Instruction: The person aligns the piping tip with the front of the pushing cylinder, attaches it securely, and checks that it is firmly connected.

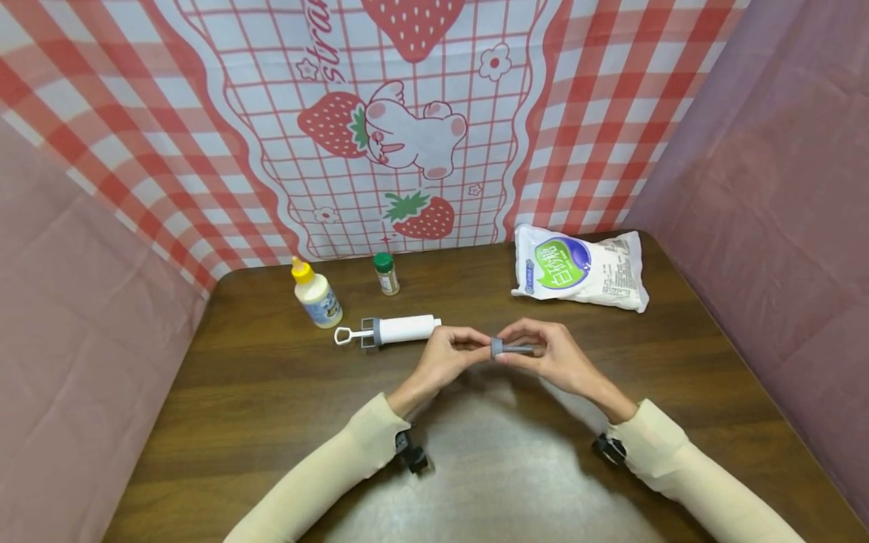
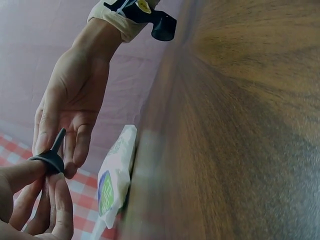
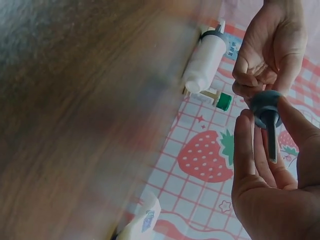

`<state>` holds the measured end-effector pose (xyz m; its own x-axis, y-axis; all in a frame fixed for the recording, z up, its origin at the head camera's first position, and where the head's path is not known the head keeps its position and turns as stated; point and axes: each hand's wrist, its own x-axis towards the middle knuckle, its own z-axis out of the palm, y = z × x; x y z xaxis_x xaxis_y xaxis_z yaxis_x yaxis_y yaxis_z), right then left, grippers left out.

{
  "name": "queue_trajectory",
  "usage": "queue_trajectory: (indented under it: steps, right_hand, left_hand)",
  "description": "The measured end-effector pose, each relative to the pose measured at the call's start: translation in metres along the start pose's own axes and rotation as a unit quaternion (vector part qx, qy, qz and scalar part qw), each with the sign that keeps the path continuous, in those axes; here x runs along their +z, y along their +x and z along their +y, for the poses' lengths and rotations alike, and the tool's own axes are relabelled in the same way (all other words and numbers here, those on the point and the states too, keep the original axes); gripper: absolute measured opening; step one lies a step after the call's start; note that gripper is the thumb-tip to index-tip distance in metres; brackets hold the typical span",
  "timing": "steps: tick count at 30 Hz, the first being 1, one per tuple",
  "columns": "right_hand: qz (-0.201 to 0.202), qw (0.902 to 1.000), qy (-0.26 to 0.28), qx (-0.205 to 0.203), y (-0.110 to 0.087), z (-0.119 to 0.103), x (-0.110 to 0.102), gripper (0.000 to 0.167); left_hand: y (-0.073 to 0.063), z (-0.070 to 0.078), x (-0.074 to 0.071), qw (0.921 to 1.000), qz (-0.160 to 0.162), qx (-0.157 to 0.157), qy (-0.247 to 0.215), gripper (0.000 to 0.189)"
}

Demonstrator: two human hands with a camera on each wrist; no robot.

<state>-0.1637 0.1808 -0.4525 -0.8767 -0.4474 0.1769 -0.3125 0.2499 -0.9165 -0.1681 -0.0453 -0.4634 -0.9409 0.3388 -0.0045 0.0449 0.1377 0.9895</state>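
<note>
A small grey nozzle cap (image 1: pixel 498 348) with a long thin spout is held above the table between both hands. My left hand (image 1: pixel 444 362) pinches its wide ring end between thumb and fingers. From the other side, my right hand (image 1: pixel 557 356) grips the ring with thumb and fingertips. The spout points towards the right palm, as the right wrist view of the nozzle cap (image 3: pixel 265 106) shows. Just behind the left hand lies a white icing syringe (image 1: pixel 407 329) with a grey collar and a white pull handle; its right end is partly hidden by that hand.
On the wooden table (image 1: pixel 271 422), a yellow-capped squeeze bottle (image 1: pixel 319 298) stands at the back left. A green-lidded jar (image 1: pixel 386 274) is beside it. At the back right lies a white printed bag (image 1: pixel 584 270). Checked cloth hangs behind; pink cloth flanks both sides.
</note>
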Motion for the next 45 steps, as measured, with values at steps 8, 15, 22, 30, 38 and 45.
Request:
queue_trajectory:
  steps: [8,15,22,30,38,45]
  right_hand:
    - [-0.001,0.9998,0.018,0.013,0.0,0.003,0.001,0.03]
    - [0.007,0.9998,0.015,0.014,0.0,0.008,0.002,0.031]
    - [0.01,0.9996,0.02,0.018,-0.001,0.01,-0.001,0.033]
    - [0.017,0.9994,0.019,0.022,-0.002,0.007,-0.004,0.034]
    - [0.022,0.9992,0.013,0.029,-0.003,0.009,-0.006,0.035]
    - [0.02,0.9992,0.013,0.031,-0.002,0.01,-0.008,0.035]
  left_hand:
    - [-0.001,0.0,-0.001,0.9998,-0.01,0.008,0.017,0.021]
    - [0.0,-0.002,-0.003,0.9997,-0.019,0.009,0.014,0.021]
    - [-0.001,-0.002,-0.006,0.9997,-0.022,-0.002,0.009,0.021]
    - [-0.002,-0.004,-0.021,0.9987,-0.023,0.007,0.046,0.029]
    - [-0.006,-0.008,-0.045,0.9943,-0.013,0.032,0.101,0.036]
    - [-0.008,-0.01,-0.072,0.9808,0.021,0.079,0.178,0.037]
